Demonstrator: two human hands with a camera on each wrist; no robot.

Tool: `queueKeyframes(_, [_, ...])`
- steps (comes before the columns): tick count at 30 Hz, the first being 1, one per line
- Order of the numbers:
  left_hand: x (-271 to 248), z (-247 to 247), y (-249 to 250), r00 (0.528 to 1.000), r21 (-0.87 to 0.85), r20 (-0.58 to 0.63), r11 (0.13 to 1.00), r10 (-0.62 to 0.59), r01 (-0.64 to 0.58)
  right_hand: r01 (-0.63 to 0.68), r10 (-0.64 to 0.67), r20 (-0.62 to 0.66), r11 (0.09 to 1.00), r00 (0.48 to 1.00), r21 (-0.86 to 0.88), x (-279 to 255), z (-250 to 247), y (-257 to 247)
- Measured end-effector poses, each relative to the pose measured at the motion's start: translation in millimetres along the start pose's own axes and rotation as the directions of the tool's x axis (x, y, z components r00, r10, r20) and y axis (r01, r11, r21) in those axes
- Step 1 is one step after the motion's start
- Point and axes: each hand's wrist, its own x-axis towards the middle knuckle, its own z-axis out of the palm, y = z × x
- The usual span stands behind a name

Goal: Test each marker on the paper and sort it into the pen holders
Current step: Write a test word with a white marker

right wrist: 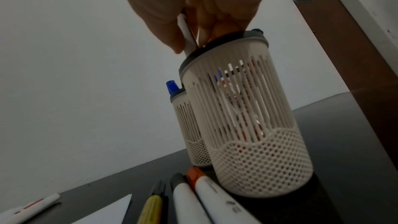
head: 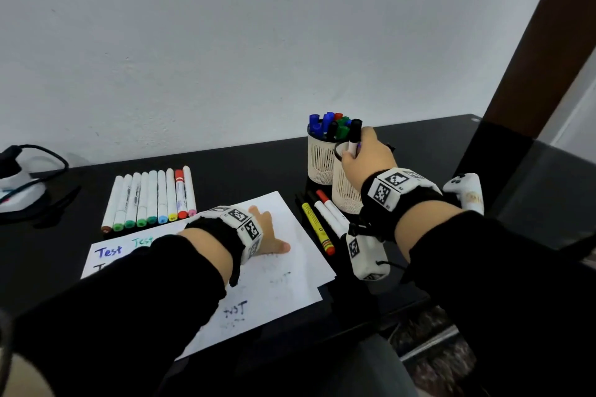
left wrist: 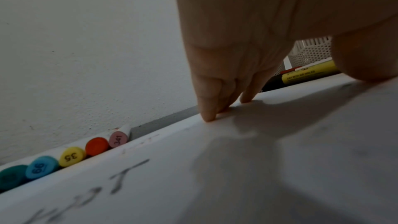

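Hidden and cut-off parts

We cannot see the lower end of the marker (head: 354,135) inside the near pen holder (head: 345,190); our right hand (head: 366,159) covers that holder's far rim, our left forearm hides part of the writing on the paper (head: 277,274), and the faint scribbles are unreadable.

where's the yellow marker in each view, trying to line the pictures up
Head: the yellow marker lies on the dark table just right of the paper, in front of the pen holders.
Left wrist: yellow marker at right of middle, beyond the paper's far edge, between the left hand's fingers and thumb.
Right wrist: yellow marker at the bottom edge, left of middle.
Shared landmark: the nearer pen holder.
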Motion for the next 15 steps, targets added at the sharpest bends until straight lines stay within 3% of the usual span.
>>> queueKeyframes(7, [-5, -3, 2, 1.0, -0.002, 0.006, 1.0, 0.0, 0.0, -0.042, 0.042, -0.009, 0.998, 0.999, 0.039, 5, 3, 2])
queueKeyframes(15, [-14, -9, 1, 1.0, 0.003, 0.006, 1.0, 0.027, -0.027, 0.0, 0.005, -0.055, 0.996, 0.998, 0.089, 4, 1, 0])
